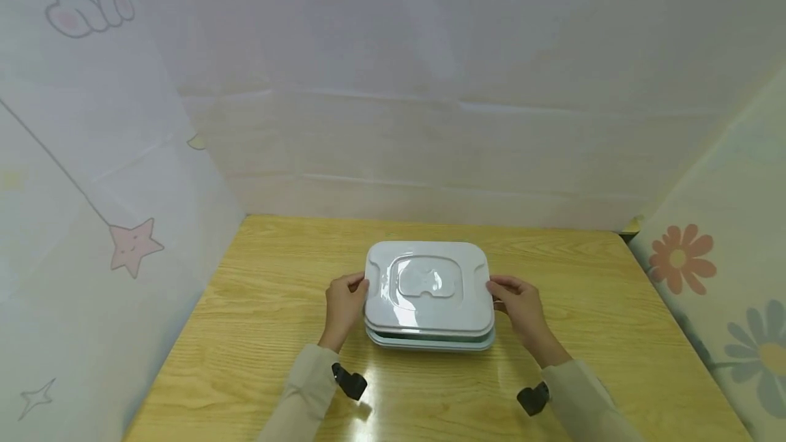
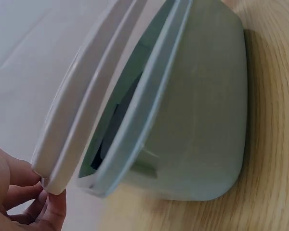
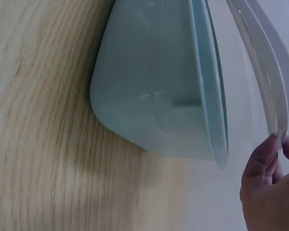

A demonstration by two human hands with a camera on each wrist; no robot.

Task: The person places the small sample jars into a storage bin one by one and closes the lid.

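A white plastic lid (image 1: 430, 316) with a raised centre is held over a pale green-blue storage box (image 1: 430, 344) on the table. My left hand (image 1: 345, 305) pinches the lid's left edge between thumb and fingers, and my right hand (image 1: 518, 307) pinches its right edge. In the left wrist view the lid (image 2: 70, 125) stands apart from the box rim, and something dark (image 2: 118, 122) shows inside the box. The right wrist view also has a gap between the lid (image 3: 265, 62) and the box (image 3: 149, 91).
The box stands on a wood-grain table (image 1: 258, 333). A pale cloth or paper backdrop (image 1: 430, 155) rises behind the table, with printed sheets at left and right. Black wrist cameras (image 1: 350, 382) sit at both sleeves.
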